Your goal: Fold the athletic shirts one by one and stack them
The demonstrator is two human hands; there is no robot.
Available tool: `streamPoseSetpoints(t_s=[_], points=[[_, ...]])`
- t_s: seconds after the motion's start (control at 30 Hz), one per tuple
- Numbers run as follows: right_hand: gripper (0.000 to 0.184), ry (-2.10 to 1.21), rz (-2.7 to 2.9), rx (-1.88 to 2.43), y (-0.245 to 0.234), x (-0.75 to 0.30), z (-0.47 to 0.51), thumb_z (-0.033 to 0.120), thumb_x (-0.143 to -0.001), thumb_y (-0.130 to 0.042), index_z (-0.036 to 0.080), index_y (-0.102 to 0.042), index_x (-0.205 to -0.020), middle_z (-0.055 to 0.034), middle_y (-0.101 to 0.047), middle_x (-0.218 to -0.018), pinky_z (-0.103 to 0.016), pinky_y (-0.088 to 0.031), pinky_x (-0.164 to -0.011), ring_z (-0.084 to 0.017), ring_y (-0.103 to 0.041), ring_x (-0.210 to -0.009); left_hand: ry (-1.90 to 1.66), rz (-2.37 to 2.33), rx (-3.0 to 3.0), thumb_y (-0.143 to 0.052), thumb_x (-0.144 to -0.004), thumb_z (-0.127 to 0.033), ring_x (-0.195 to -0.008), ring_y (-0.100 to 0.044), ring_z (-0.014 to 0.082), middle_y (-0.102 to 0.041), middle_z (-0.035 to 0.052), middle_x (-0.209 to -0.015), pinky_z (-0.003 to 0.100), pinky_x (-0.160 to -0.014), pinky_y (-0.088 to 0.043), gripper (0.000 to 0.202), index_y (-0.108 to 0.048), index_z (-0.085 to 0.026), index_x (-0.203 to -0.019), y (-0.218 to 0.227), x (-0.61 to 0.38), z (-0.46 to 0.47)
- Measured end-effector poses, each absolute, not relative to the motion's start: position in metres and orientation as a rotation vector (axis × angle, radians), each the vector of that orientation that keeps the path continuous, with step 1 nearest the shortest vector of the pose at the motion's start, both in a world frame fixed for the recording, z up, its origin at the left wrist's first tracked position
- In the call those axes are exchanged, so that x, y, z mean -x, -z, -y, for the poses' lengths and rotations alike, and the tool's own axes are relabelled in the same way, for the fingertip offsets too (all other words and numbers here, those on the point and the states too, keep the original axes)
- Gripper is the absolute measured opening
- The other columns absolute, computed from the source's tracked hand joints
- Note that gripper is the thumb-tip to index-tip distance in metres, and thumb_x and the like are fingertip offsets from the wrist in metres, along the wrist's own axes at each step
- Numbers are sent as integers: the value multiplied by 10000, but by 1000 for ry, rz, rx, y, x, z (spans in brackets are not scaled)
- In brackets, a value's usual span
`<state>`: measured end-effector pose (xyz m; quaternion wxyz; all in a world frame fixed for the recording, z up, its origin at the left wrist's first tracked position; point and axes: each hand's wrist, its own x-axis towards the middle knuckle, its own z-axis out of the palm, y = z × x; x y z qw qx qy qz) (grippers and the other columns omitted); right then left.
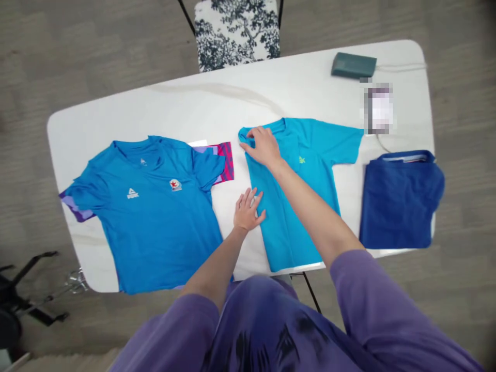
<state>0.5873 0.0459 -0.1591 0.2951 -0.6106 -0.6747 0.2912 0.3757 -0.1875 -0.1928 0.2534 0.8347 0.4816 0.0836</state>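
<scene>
A turquoise T-shirt (310, 206) lies face up before me, its left side folded inward along a straight edge and one short sleeve stretched out to the right. My right hand (265, 147) rests at its upper left corner, thumb and fingers curved but apart, touching the bunched cloth there. Lower down, my left hand (248, 209) lies with spread fingers over the shirt's left edge, partly on the white table (248, 103). Left of it a blue T-shirt (163, 217) with white logos is laid flat, with purple and pink cloth (227, 161) showing from beneath.
A folded navy garment (401, 201) lies at the table's right end. Behind it are a blurred-out object (380, 111) and a dark green box-like device (354, 65) with a cable. A patterned chair (236, 36) stands beyond the far edge. Black metal legs (31, 289) show at lower left.
</scene>
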Motion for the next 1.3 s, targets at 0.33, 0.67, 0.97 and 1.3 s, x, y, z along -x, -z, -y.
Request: streamPoseSetpoints(t_s=[0.33, 0.67, 0.97, 1.3], points=[[699, -1000, 2125, 1668, 224, -578, -166, 657, -1150, -566, 3, -731, -970, -142, -769, -1295, -887, -292, -1253, -355, -699, -1400, -276, -1290, -2279, -689, -1050, -482, -1782, -296, 324, -362, 33, -1889, 577, -1469, -307, 827, -452, -343, -1830, 197, -365, 181], [734, -656, 1860, 1600, 201, -610, -135, 558, -1232, -182, 27, -674, -1348, -119, -709, -1367, -570, -557, -1170, -245, -737, -1276, -257, -1304, -2232, -734, -1015, -509, -1777, -309, 342, -400, 52, -1873, 579, -1475, -286, 921, -397, -336, -1854, 197, -364, 179], [641, -426, 1858, 2367, 154, -680, 85, 605, -1177, -461, 223, -566, -1681, -233, -484, -1695, -642, -419, -1226, -396, -482, -1485, -301, -1306, -2262, -746, -997, -584, -1761, -358, 381, -421, 125, -1865, 573, -1464, -272, 929, -469, -266, -1825, 201, -364, 181], [635, -648, 1604, 2563, 118, -639, 335, 564, -1150, -507, 210, -561, -1675, -220, -571, -1603, -546, -407, -1201, -379, -521, -1408, -259, -1304, -2239, -752, -987, -613, -1774, -311, 425, -387, 185, -1874, 633, -1441, -243, 942, -487, -234, -1808, 186, -374, 188]])
